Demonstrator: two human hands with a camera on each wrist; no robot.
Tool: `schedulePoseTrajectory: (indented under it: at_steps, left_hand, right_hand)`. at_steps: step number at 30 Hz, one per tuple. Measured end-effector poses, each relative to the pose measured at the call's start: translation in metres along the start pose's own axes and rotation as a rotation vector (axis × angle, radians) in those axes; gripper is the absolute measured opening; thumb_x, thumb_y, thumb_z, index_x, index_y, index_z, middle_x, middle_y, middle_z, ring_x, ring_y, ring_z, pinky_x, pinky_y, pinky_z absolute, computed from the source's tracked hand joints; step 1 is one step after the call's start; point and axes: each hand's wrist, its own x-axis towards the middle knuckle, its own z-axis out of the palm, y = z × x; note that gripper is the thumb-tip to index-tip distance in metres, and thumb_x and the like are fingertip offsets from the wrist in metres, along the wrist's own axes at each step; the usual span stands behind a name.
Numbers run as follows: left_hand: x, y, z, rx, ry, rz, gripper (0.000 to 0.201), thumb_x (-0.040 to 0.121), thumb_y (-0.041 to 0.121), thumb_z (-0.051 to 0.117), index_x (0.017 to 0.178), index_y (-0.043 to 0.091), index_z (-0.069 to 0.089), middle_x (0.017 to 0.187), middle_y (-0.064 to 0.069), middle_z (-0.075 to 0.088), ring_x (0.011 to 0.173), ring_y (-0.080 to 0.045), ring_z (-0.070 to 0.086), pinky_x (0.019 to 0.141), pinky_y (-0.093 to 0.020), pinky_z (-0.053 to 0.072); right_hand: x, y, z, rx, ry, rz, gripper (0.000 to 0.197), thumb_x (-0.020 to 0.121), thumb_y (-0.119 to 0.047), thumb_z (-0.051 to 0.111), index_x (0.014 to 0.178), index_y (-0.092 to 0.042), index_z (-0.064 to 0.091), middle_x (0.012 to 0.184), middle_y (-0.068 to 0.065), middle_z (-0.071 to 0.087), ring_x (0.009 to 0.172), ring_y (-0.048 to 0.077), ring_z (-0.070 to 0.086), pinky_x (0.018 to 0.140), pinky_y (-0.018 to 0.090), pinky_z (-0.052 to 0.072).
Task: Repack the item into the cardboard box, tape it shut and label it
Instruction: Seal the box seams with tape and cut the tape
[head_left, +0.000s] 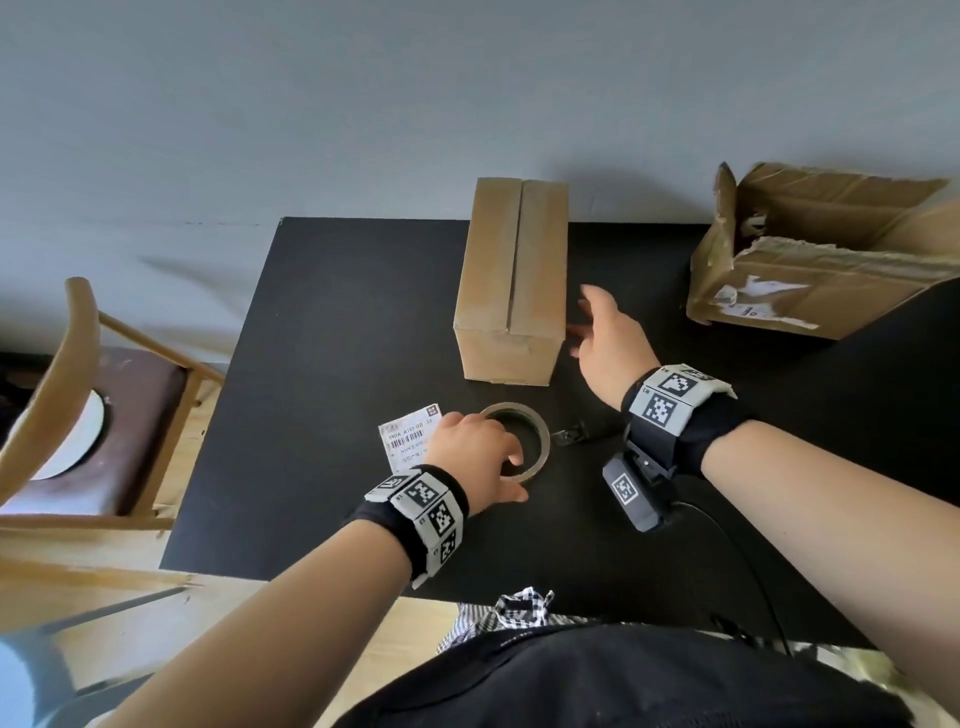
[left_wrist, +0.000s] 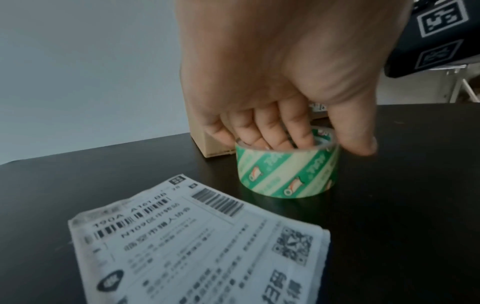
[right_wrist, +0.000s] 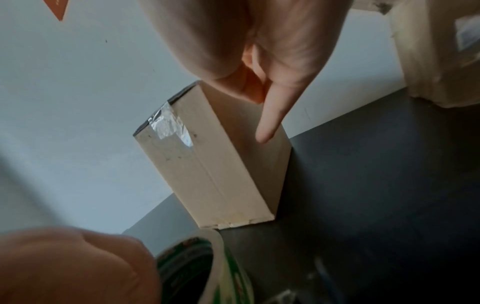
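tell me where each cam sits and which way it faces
Head: worn high, facing down at the black table; both forearms, left hand, right hand.
Left wrist: low, looking along fingers dipped into the tape roll, shipping label beside.
Right wrist: looking along the hand at the closed cardboard box.
All three share box and tape.

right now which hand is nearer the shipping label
Left. The left hand grips the tape roll right beside the shipping label; the right hand is over by the closed cardboard box.
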Motion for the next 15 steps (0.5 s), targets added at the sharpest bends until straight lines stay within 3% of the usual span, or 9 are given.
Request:
schedulePoseTrajectory:
  at_steps: [3, 6, 9, 12, 15]
  left_hand:
    - [0.002, 0.002, 0.004, 0.066, 0.014, 0.003, 0.028, 0.085, 0.052, 0.056, 0.105, 0.034, 0.064, 0.106, 0.010, 0.063, 0.110, -0.017, 0.048, 0.100, -0.030, 0.025]
    - [0.001, -0.001, 0.002, -0.070, 0.085, -0.006, 0.020, 0.087, 0.045, 0.055, 0.095, 0.032, 0.067, 0.097, 0.010, 0.067, 0.103, -0.015, 0.053, 0.098, -0.027, 0.024]
    - [-0.006, -0.005, -0.009, -0.385, 0.218, -0.079, 0.018, 0.086, 0.036, 0.062, 0.098, 0.026, 0.071, 0.094, 0.013, 0.068, 0.095, -0.009, 0.058, 0.095, -0.024, 0.030]
    - [-0.013, -0.012, -0.024, -0.847, 0.207, -0.172, 0.022, 0.083, 0.023, 0.071, 0.102, 0.012, 0.071, 0.092, 0.005, 0.067, 0.089, -0.012, 0.062, 0.086, -0.021, 0.045]
    - [-0.016, -0.019, -0.035, -1.083, 0.178, -0.180, 0.020, 0.085, 0.015, 0.068, 0.102, 0.006, 0.070, 0.098, -0.004, 0.071, 0.090, -0.015, 0.066, 0.083, -0.017, 0.051]
  right_hand:
    - [-0.005, 0.010, 0.006, -0.013, -0.051, 0.010, 0.055, 0.094, -0.006, 0.046, 0.144, -0.013, 0.026, 0.134, 0.012, 0.051, 0.117, 0.025, 0.055, 0.102, 0.038, 0.044]
    - [-0.010, 0.015, 0.008, -0.034, -0.087, 0.021, 0.048, 0.093, -0.008, 0.046, 0.139, -0.011, 0.033, 0.126, 0.011, 0.057, 0.110, 0.024, 0.059, 0.098, 0.041, 0.046]
    - [-0.018, 0.016, 0.009, -0.042, -0.124, 0.026, 0.035, 0.091, -0.007, 0.047, 0.125, -0.009, 0.042, 0.111, 0.008, 0.063, 0.102, 0.024, 0.060, 0.094, 0.037, 0.047]
    - [-0.025, 0.012, 0.010, 0.034, -0.239, 0.071, 0.022, 0.088, -0.009, 0.049, 0.110, -0.010, 0.052, 0.097, 0.007, 0.069, 0.095, 0.023, 0.064, 0.089, 0.040, 0.051]
    - [-0.031, -0.002, 0.008, 0.300, -0.345, 0.168, 0.015, 0.087, -0.003, 0.048, 0.100, -0.004, 0.055, 0.086, 0.008, 0.071, 0.089, 0.021, 0.068, 0.090, 0.040, 0.053]
